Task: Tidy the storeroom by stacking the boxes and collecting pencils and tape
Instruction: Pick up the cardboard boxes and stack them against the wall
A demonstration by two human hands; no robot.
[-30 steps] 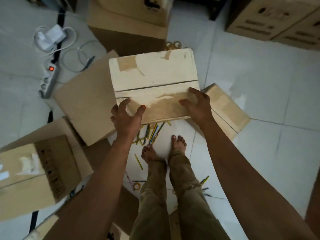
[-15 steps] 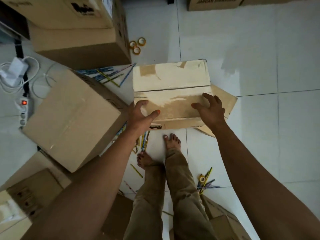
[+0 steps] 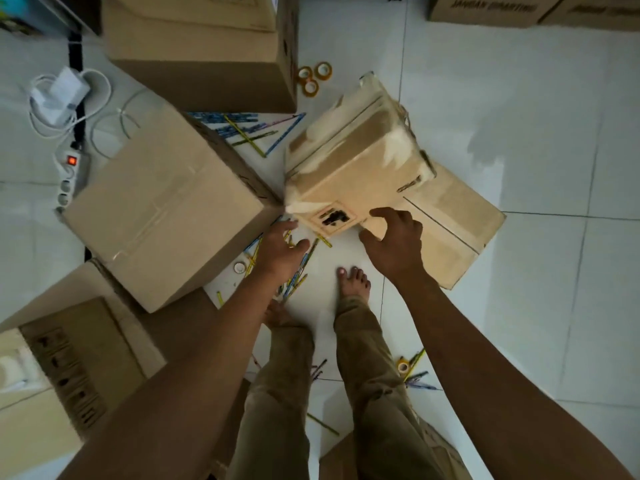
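A pale taped cardboard box point(image 3: 353, 168) hangs tilted and motion-blurred over a flat box point(image 3: 460, 230) that lies on the white floor. My left hand point(image 3: 280, 251) is off the tilted box, its fingers spread and holding nothing. At that box's near lower corner is my right hand point(image 3: 394, 244), fingers loosely bent; whether it touches the corner is unclear. Coloured pencils point(image 3: 298, 271) lie scattered under my left hand, and more pencils point(image 3: 249, 133) lie further back. Three tape rolls point(image 3: 313, 77) sit together on the floor beyond the box.
A big brown box point(image 3: 162, 209) stands at the left, and stacked boxes point(image 3: 207, 46) behind it. A power strip point(image 3: 71, 174) and white cables lie far left. Another tape roll point(image 3: 402, 365) and pencils lie by my right leg. More boxes point(image 3: 485, 8) line the back right.
Both hands gripped the pale box and held it level before. Now the box has tipped and turned away to the right, my left hand has let go and dropped lower, and my right hand sits at its corner.
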